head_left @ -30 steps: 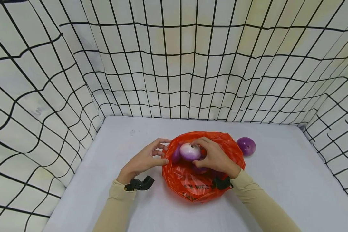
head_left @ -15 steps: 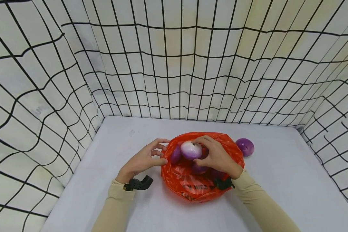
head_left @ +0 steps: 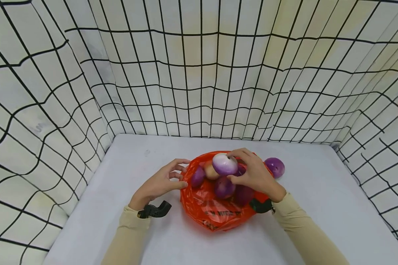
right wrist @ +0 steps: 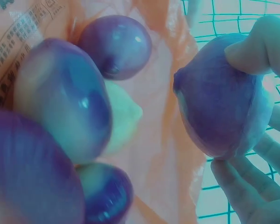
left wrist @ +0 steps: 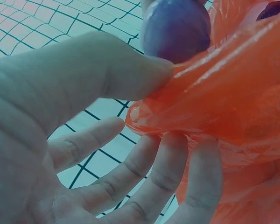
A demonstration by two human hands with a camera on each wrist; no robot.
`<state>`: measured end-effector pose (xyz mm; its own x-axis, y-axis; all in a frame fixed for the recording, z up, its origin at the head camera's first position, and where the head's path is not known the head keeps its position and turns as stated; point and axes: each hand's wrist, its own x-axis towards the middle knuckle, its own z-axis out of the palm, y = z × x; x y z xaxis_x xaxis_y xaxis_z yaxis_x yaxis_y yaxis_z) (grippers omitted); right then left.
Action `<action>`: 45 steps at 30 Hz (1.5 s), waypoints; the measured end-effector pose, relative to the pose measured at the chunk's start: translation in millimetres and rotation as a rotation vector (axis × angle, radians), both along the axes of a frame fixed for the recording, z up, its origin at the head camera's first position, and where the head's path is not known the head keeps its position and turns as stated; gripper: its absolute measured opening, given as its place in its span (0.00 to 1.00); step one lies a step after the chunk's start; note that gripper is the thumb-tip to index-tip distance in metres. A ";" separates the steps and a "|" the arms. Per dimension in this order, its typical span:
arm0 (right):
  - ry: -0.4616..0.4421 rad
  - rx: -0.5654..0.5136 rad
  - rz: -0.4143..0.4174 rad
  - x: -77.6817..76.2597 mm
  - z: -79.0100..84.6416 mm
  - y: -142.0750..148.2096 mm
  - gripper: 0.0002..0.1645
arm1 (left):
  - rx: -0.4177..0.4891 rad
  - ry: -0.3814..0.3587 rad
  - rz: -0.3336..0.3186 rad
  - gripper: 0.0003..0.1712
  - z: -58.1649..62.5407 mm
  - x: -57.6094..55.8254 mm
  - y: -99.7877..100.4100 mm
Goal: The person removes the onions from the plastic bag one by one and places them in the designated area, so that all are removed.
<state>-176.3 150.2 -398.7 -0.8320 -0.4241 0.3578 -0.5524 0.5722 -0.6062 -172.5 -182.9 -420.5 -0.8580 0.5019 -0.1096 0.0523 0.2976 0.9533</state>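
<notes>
My right hand pinches a purple-and-white onion between thumb and fingers above the mouth of a red plastic bag. The right wrist view shows the held onion from the side, its pointed tip turned to the bag. My left hand pinches the bag's left rim, thumb on top and fingers below, as the left wrist view shows. Inside lie several glossy purple onions and one pale, yellowish, pointed piece. The right fingers partly hide some of them.
Just outside the bag's right side, a purple onion lies on the white table. White walls with black netting enclose the table at the back and sides.
My right hand has lifted the onion up and rightward from the pile, uncovering the pale piece and more purple onions. The left hand stays at the bag's rim.
</notes>
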 end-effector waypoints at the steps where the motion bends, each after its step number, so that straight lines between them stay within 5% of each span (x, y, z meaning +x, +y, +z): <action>1: -0.002 -0.010 -0.001 0.0 0.8 1.8 0.37 | -0.004 0.002 0.001 0.39 -0.3 0.0 -0.2; 11: -0.024 -0.059 -0.025 2.9 13.0 18.3 0.37 | -0.015 0.010 0.007 0.40 -3.6 -0.3 -3.2; 45: 0.135 -0.068 -0.243 20.2 40.3 93.0 0.42 | -0.012 0.033 -0.017 0.38 0.7 -0.5 1.6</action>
